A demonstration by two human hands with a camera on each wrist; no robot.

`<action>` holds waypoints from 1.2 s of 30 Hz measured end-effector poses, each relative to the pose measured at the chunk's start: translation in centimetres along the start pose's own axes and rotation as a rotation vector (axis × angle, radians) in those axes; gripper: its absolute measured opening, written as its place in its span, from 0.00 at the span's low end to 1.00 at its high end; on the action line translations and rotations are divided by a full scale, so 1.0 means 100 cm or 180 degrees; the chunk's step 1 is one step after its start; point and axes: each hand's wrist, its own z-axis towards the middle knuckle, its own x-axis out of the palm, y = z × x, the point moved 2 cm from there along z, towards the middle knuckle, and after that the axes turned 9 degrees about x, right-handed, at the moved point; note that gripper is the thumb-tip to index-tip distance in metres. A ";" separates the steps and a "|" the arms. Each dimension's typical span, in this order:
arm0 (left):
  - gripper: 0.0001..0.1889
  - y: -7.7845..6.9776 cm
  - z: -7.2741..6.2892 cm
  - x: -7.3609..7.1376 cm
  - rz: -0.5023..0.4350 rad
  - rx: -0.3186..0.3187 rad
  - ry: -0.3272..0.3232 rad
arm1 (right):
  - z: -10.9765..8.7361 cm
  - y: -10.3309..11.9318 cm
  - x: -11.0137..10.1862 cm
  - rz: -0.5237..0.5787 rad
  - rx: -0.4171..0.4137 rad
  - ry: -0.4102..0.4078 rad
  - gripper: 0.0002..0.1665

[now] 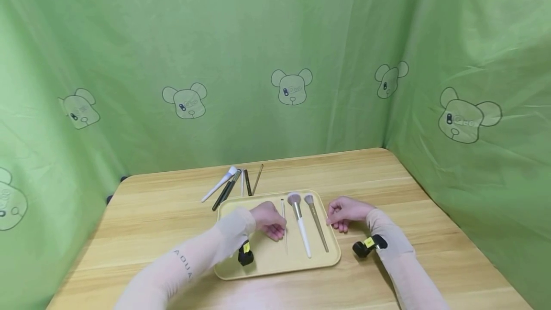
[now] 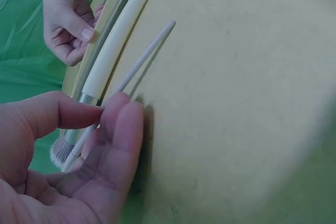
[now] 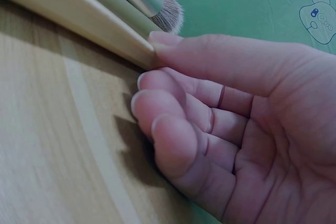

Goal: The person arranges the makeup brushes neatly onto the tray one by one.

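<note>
In the head view, a cream tray [image 1: 267,260] sits on the wooden table. My left hand [image 1: 268,220] pinches a thin, pale makeup brush [image 2: 148,56] between thumb and fingers, close over the tray. To its right lie a large fluffy brush with a white handle [image 1: 303,236] and a brush with an olive-brown handle [image 1: 319,227], side by side, bristles toward the far edge. My right hand [image 1: 349,209] grips the tray's right side; in the right wrist view the thumb rests on the rim [image 3: 113,30], with the other fingers curled below it.
Behind the tray lie several more brushes on the table, among them a white-and-lilac one [image 1: 218,184], dark-handled ones [image 1: 227,191] and a thin brown one [image 1: 258,178]. Green curtains [image 1: 241,37] with bear drawings enclose the table's back and sides.
</note>
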 end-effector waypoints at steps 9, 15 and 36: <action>0.07 0.000 0.001 0.007 0.0205 0.0004 -0.0193 | 0.000 0.001 0.000 -0.0004 -0.0017 0.0010 0.09; 0.06 -0.002 -0.001 0.009 0.0322 -0.0003 -0.0216 | 0.000 0.001 0.000 -0.0006 0.0005 0.0013 0.10; 0.07 -0.006 -0.002 0.011 0.0486 0.0027 -0.0216 | -0.002 0.002 0.001 0.0005 -0.0022 -0.0008 0.09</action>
